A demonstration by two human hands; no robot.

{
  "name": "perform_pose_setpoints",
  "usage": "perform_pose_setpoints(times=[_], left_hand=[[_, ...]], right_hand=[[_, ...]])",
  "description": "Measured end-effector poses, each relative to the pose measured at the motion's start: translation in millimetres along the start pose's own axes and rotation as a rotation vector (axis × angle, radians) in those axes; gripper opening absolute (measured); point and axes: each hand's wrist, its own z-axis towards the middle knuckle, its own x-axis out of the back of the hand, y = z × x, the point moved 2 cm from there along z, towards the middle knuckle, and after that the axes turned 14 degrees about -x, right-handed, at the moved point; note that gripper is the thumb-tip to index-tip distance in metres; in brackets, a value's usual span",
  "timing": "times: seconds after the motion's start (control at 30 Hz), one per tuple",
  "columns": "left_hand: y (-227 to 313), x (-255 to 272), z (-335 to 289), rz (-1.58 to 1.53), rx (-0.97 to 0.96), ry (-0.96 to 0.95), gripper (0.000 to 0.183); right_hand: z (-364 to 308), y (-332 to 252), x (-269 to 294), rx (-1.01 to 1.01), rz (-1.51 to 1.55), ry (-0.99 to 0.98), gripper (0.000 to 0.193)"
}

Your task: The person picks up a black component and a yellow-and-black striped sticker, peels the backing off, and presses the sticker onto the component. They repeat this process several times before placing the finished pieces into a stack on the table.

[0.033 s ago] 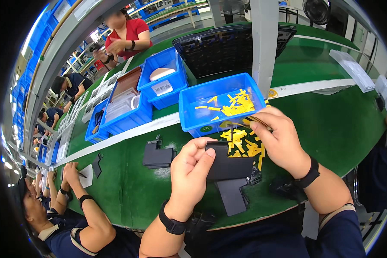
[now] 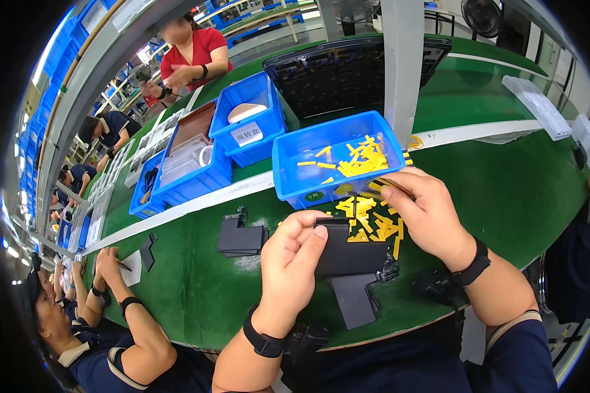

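My left hand (image 2: 292, 252) is closed on a flat black plastic part (image 2: 351, 252), its thumb on the front face at the upper left corner. The part is held tilted above the green mat. To the right, my right hand (image 2: 426, 203) pinches thin, gold-brown tweezers (image 2: 398, 185), pointing left over the front rim of a blue bin (image 2: 292, 190). A small dark strip (image 2: 354, 206) hangs by their tips; whether they grip it I cannot tell. Loose yellow strips (image 2: 387, 229) lie on the mat behind the held part, and more yellow pieces (image 2: 364, 160) are in the bin.
More black parts lie on the mat: one stack (image 2: 239, 236) left of my left hand, others (image 2: 354, 301) below the held part. Blue bins (image 2: 252, 124) stand at the back left. A grey post (image 2: 401, 72) rises behind the yellow-piece bin. A co-worker (image 2: 137, 334) sits at left.
My right hand and the tweezers have shifted very slightly; my left hand stays in nearly the same place. Across the table, the hands of the person in red have moved a little.
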Motion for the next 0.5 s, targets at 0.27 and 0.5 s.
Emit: perform_pose_setpoints(times=[0.27, 0.5], left_hand=[[-2, -2, -3, 0.168, -0.030, 0.007, 0.013], [-1, -3, -5, 0.229, -0.103, -0.049, 0.014]], right_hand=[[-27, -2, -3, 0.365, -0.142, 0.096, 0.053], [-19, 3, -4, 0.241, -0.004, 0.057, 0.020]])
